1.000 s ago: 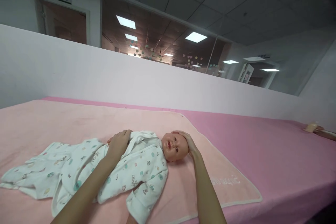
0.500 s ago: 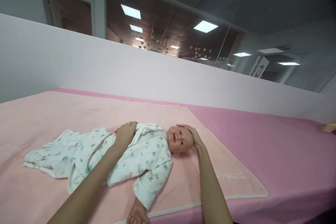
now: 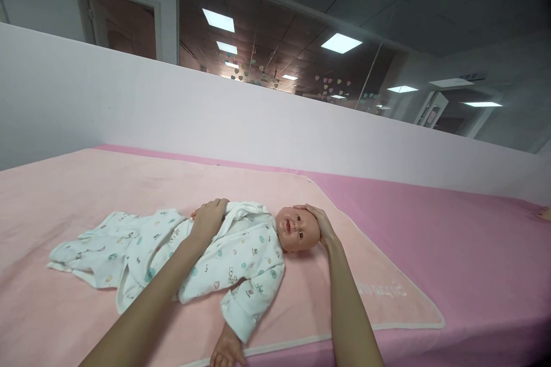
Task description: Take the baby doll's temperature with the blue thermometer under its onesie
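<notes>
A baby doll [image 3: 297, 232] lies on its back, its bare head to the right. It wears white clothes [image 3: 241, 249] with small coloured prints. My left hand [image 3: 210, 218] lies flat across the doll's middle, fingers together and extended over the far side. Part of the doll's far hand [image 3: 194, 214] peeks out beside it. My right hand [image 3: 321, 223] rests along the crown of the head, fingers stretched and curved over the top; its palm is partly hidden. The doll's near hand [image 3: 228, 348] sticks out of its sleeve at the bottom.
Beneath the doll is a peach blanket [image 3: 310, 304] with a pale border, spread over a pink sheet [image 3: 408, 229]. A white partition [image 3: 206, 117] runs along the back, with a window [image 3: 275, 28] above it. Something skin-coloured [image 3: 544, 213] shows at the right edge.
The whole view has shifted slightly. Both hands keep their places on the doll, and the doll lies as before.
</notes>
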Available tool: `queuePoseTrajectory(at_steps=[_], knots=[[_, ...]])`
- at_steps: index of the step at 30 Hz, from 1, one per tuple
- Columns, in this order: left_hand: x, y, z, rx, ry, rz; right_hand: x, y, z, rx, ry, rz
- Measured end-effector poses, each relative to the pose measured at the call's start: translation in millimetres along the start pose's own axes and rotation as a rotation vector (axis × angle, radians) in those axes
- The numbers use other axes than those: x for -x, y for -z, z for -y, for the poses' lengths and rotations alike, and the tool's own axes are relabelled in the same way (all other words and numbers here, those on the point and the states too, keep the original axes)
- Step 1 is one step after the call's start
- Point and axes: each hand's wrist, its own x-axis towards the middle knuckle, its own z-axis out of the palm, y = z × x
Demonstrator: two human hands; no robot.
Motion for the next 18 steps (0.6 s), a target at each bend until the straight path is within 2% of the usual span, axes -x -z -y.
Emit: queuePoseTrajectory(at_steps=[4, 10, 18], knots=[[-0.6, -1.8, 1.0, 0.005, -0.007, -0.019, 0.2, 0.0, -0.8, -0.008, 0.008, 0.005], [-1.1, -1.8, 1.0, -0.006, -0.002, -0.013, -2.1, -0.6, -3.0, -0.139, -0.015, -0.034], [-0.9, -2.2, 1.2, 0.008, -0.004, -0.007, -0.6, 1.1, -2.8, 0.007, 0.035, 0.014]])
